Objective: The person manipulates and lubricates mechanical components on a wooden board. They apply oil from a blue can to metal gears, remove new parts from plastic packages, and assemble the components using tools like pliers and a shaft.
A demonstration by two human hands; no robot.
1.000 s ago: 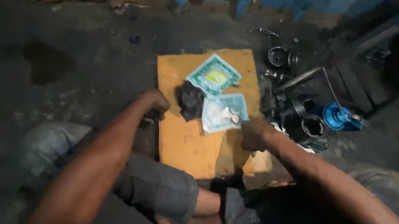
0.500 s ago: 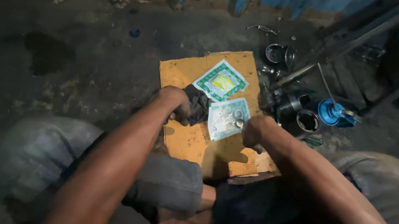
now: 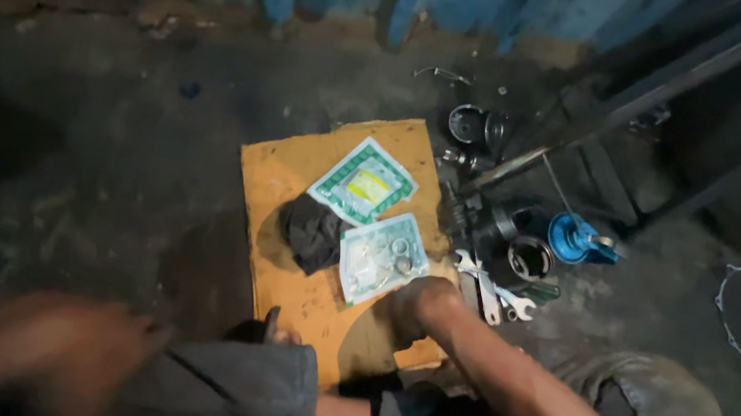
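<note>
Carefully now: the clear gasket packet (image 3: 379,262) lies on the orange board (image 3: 293,186), just beside the dark rag (image 3: 311,231), with your right hand (image 3: 420,303) curled at its near corner, though its grip is unclear. Lift it flat and slowly; your left hand (image 3: 76,354), blurred, hangs well apart, its fingers unreadable.

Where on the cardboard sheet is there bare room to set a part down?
On the cardboard sheet, the left strip beside the dark rag and the near patch between rag and right hand are bare. The two packets fill the right half; metal parts crowd the floor beyond.
</note>
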